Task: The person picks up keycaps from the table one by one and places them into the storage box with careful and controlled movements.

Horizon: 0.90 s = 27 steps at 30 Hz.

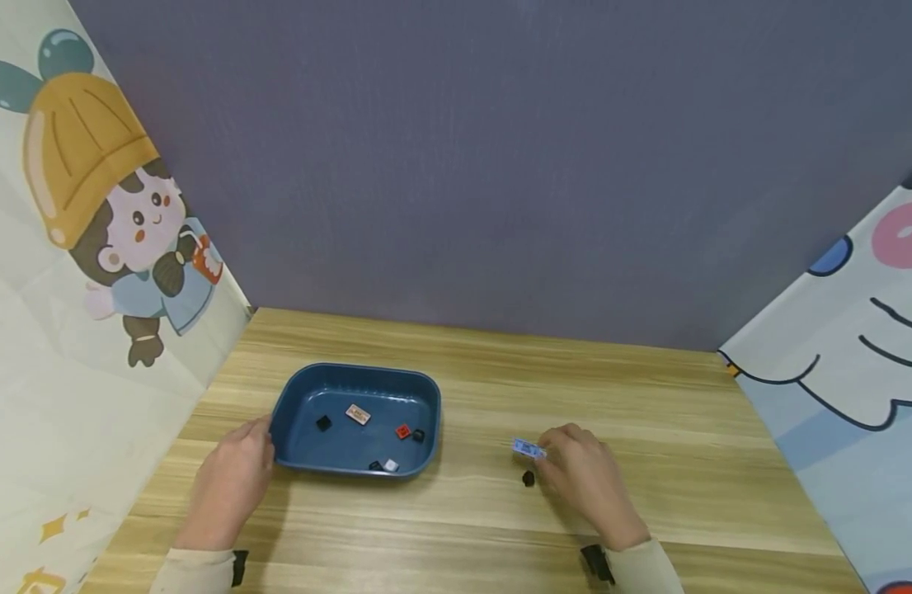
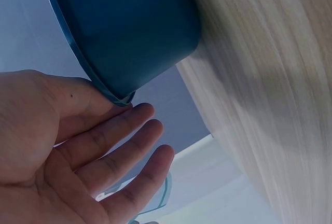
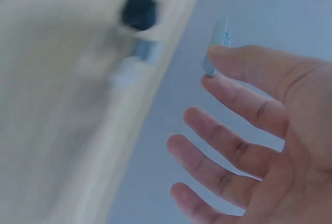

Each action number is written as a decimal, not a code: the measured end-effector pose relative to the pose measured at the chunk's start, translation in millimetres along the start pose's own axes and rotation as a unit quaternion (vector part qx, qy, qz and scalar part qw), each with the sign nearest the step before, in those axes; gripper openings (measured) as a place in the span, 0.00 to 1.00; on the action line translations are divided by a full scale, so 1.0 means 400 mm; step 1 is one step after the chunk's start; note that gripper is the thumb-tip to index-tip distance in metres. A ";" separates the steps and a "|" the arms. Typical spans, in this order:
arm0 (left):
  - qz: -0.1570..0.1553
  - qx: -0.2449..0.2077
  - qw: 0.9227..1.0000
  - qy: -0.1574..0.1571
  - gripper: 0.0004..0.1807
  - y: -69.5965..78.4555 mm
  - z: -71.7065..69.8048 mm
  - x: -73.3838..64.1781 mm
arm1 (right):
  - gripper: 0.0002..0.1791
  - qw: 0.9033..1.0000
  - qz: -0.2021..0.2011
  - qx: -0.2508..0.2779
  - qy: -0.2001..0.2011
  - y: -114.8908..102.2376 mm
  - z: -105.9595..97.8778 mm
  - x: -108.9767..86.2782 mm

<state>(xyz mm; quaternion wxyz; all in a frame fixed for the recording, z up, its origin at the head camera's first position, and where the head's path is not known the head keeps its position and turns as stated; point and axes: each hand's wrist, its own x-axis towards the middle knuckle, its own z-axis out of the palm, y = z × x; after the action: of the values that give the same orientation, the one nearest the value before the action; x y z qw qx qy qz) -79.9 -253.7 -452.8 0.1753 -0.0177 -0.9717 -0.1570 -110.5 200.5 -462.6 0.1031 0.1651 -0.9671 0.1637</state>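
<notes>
Right hand (image 1: 585, 474) pinches the block (image 1: 528, 448) by 1 end; it may slip. Left hand (image 1: 233, 474) pinches the tray (image 1: 359, 445) near the left edge of the bench (image 1: 612, 388); tugs may tip it.

One table (image 1: 397, 536) bears one blue tray (image 1: 352, 450). Inside it, six: three black pieces (image 1: 323, 423) by its left, right and front edges, one pink tile (image 1: 358, 414), one red piece (image 1: 402, 431), one white piece (image 1: 391, 465). Outside: one black cube (image 1: 528, 478), one blue tile (image 1: 528, 448), two hands (image 1: 233, 474).
</notes>
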 end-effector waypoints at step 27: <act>-0.004 0.006 1.000 -0.005 0.19 -0.002 0.000 -0.001 | 0.11 0.989 -0.144 0.028 0.008 -0.290 -0.018 0.181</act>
<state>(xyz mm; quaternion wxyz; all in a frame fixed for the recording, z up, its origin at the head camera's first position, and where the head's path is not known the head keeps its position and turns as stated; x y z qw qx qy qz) -79.6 -254.3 -453.3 0.1701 -0.0131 -0.9735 -0.1520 -135.4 78.9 -405.1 0.1283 0.3046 -0.9273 0.1758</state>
